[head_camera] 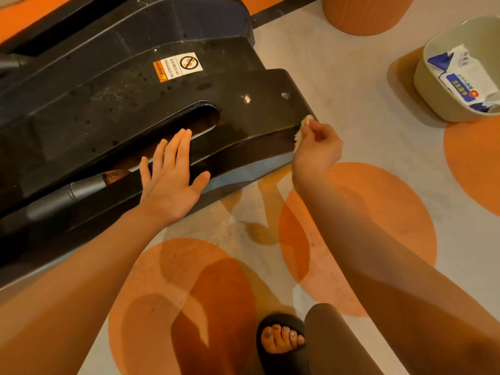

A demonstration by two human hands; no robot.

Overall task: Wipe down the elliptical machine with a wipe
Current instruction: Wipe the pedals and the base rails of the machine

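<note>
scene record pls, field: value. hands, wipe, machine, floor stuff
left hand: left hand flat, fingers straight, resting on the black cover of the elliptical
right hand: right hand pinches the wipe
wipe: small, white, crumpled, pressed against the cover's rounded end edge
cover: dusty, speckled; warning sticker reads NO STEPPING ON SURFACE
floor: pale bin at right holding a wipes pack; orange stool behind it
foot: black sandal at bottom
</note>
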